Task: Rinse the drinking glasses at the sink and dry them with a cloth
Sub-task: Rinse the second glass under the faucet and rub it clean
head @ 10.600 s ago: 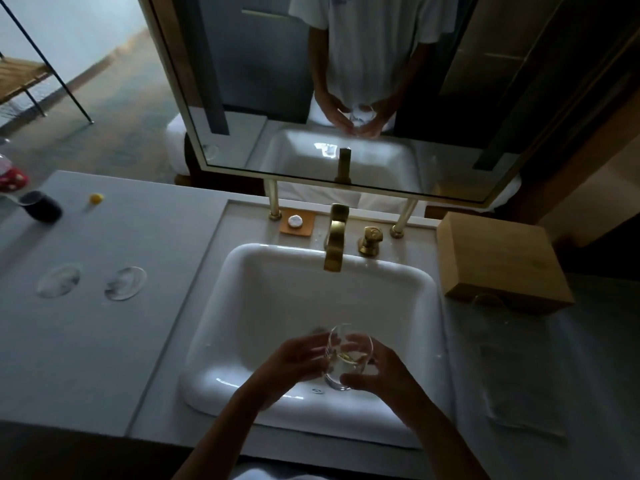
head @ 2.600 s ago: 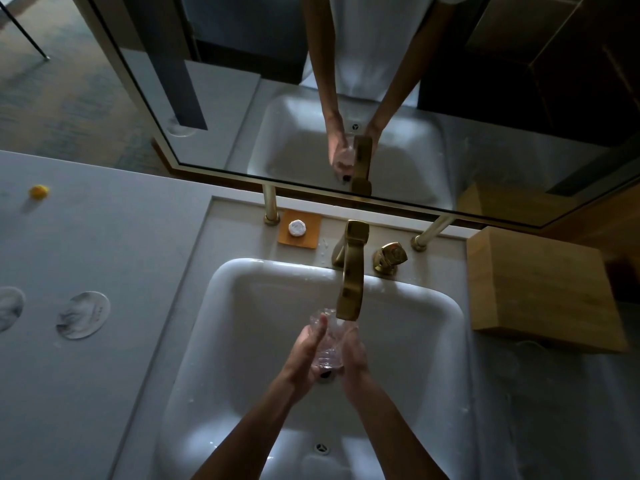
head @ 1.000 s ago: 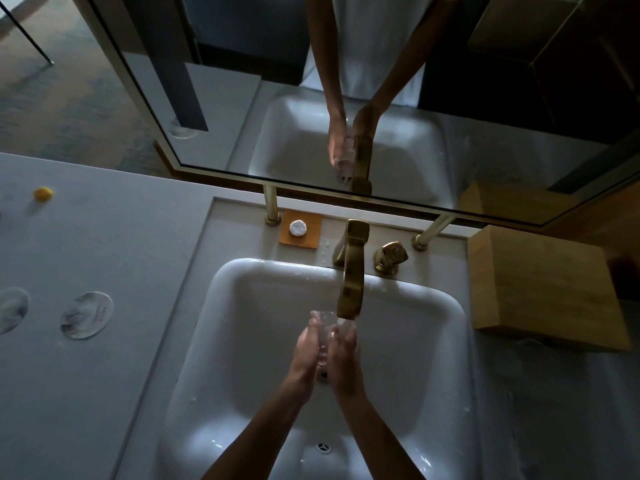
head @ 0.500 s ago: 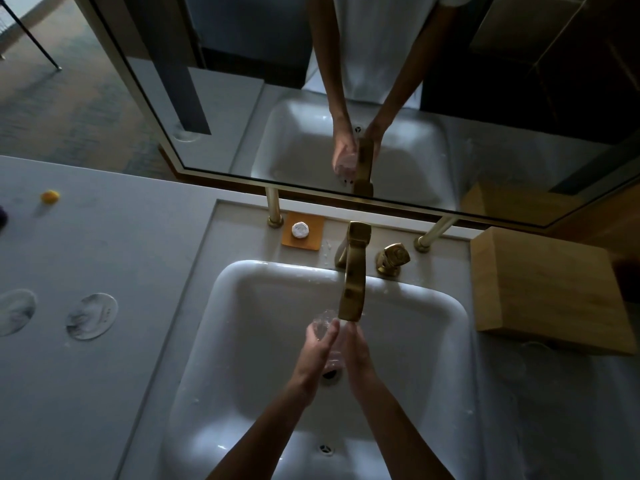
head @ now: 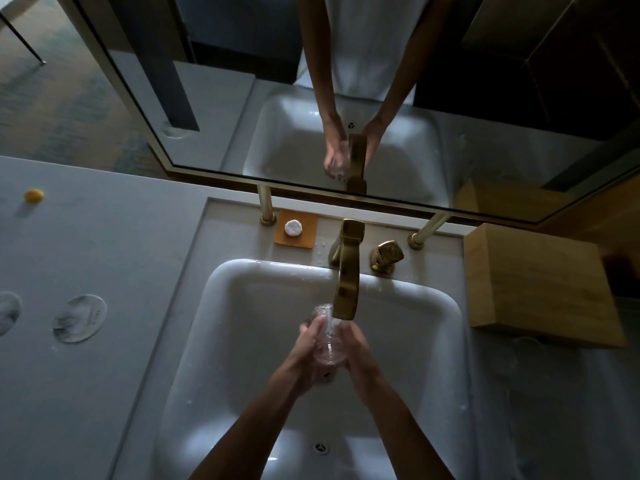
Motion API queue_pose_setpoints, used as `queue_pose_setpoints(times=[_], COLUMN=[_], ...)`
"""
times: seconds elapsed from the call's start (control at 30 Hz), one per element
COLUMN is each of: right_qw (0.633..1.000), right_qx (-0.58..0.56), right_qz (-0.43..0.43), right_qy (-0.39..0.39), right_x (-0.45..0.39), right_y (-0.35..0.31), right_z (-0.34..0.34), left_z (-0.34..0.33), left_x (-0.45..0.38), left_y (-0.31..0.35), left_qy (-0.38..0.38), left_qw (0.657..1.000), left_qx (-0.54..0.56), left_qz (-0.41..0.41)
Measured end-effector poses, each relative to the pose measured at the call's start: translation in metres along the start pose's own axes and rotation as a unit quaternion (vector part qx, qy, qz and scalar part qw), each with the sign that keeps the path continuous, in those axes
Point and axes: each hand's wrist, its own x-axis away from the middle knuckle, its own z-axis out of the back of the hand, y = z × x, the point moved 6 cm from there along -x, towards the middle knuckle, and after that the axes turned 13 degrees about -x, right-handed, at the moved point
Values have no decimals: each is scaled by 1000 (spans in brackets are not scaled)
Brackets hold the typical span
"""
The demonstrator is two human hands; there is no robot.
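Observation:
A clear drinking glass (head: 327,344) is held over the white sink (head: 242,327), directly under the brass faucet (head: 346,271). Water runs from the spout onto the glass. My left hand (head: 306,351) grips the glass from the left and my right hand (head: 356,351) grips it from the right. The hands hide most of the glass; its rim shows beside the spout. A grey cloth (head: 554,410) lies flat on the counter to the right of the sink, dim and hard to make out.
A wooden box (head: 540,285) stands right of the sink. The brass tap handle (head: 386,256) and an orange coaster with a small white round item (head: 294,228) sit behind the basin. Two round coasters (head: 79,318) and a small yellow object (head: 34,195) lie on the left counter. A mirror (head: 346,98) rises behind.
The glass went from lower in the basin up to the running faucet. Over the last second both hands keep hold of it there, shifting slightly around it.

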Motion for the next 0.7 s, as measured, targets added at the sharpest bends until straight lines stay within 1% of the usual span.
queue_pose_setpoints(times=[0.1, 0.2, 0.3, 0.47, 0.57, 0.7], right_qw=[999, 996, 994, 994, 992, 992], right_qx=[5, 24, 34, 40, 62, 54], right_qz=[-42, -82, -102, -96, -111, -116], right_qy=[17, 25, 29, 21, 16, 13], right_x=[-2, -6, -11, -10, -11, -8], right_y=[3, 8, 9, -2, -2, -2], right_z=[4, 10, 12, 12, 16, 21], left_z=[-1, 0, -4, -12, -14, -6], left_x=[-1, -3, -4, -5, -3, -4], left_y=[-1, 1, 4, 5, 5, 2], left_qy=[-37, -45, -71, -113, -125, -105], left_qw=[998, 996, 995, 992, 990, 991], left_qx=[27, 65, 54, 36, 49, 57], left_qz=[37, 45, 40, 35, 40, 52])
